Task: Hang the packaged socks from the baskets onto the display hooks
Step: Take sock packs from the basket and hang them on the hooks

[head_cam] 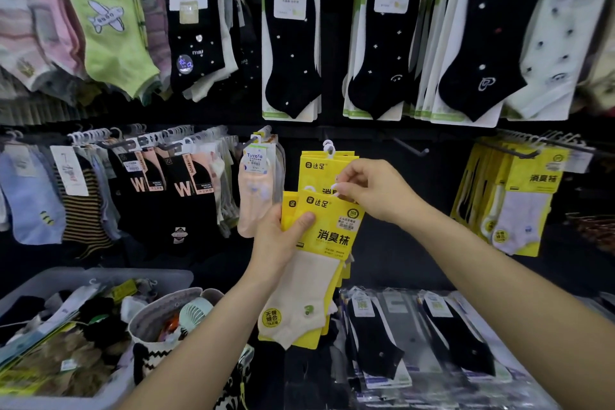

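Mid-hang, by the look of it: yellow packs [327,230] at centre frame, gripped by the left hand [283,240], while the right hand [379,191] pinches the front pack's top. Next, its hanger [310,189] needs threading onto a hook [411,150]. Sock-hung wall [399,233] behind; baskets [100,274] lower left.

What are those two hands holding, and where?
Yellow sock packs: the left hand grips their left edge, and the right hand pinches one at its top.
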